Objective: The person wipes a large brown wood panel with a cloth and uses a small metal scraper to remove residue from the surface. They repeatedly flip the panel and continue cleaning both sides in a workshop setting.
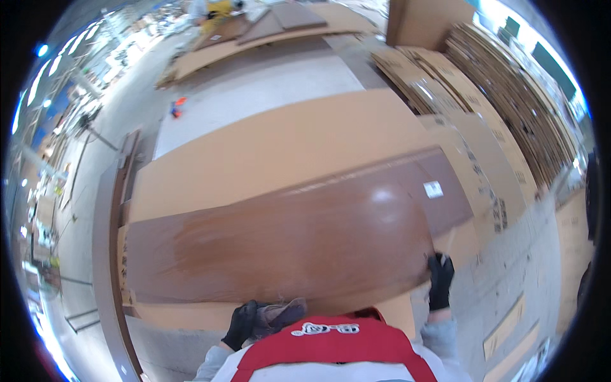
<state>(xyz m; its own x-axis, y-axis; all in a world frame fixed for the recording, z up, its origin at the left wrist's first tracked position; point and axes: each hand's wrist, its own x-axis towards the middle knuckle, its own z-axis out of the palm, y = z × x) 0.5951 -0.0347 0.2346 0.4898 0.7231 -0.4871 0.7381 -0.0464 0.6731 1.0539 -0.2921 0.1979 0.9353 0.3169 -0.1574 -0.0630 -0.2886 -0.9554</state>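
Note:
A long glossy brown panel (305, 248) lies crosswise before me, reddish and shiny over its middle and right. Its right end overlaps a duller brown surface (441, 210) that bears a white label (433, 189). My right hand (440, 281), in a black glove, grips the glossy panel's near right corner. In my black-gloved left hand (242, 321) is a crumpled grey cloth (281, 315), close to the panel's near edge. Blur hides the exact finger positions. Cardboard (286, 138) lies under the panels and extends beyond them.
Along the left stands a long brown board (106, 248) on edge. Stacked flat cartons (510, 105) fill the right side. More brown panels (281, 21) rest on a cardboard-covered surface at the back, near a person in yellow (218, 14). An orange and blue object (178, 108) lies beyond the cardboard.

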